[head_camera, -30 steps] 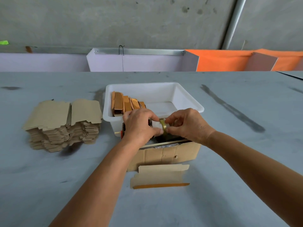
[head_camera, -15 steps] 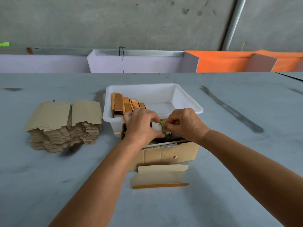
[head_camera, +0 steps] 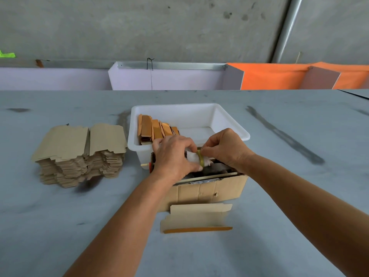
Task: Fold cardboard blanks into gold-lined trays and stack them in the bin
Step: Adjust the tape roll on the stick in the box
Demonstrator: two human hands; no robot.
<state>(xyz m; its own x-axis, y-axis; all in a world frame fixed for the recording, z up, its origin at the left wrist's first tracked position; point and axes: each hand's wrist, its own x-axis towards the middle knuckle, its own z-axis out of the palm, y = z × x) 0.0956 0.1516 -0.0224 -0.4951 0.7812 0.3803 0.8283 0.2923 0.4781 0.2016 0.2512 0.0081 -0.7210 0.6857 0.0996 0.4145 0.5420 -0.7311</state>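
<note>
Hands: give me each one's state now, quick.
Left hand: curled round the white roll over the cardboard box.
Right hand: pinching the yellow band wrapped around that roll.

Brown carton (head_camera: 209, 191) on grey table (head_camera: 299, 196); orange sheet (head_camera: 269, 76) beyond; concrete wall (head_camera: 159, 27) behind

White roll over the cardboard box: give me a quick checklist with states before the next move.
1. Left hand grips the white roll: ok.
2. Right hand pinches the yellow band: ok.
3. Band free of the roll: not ok.
4. Single blank flat and within reach: ok.
5. White bin has space beside the folded trays: ok.
6. Cardboard box contents: cannot tell.
</note>
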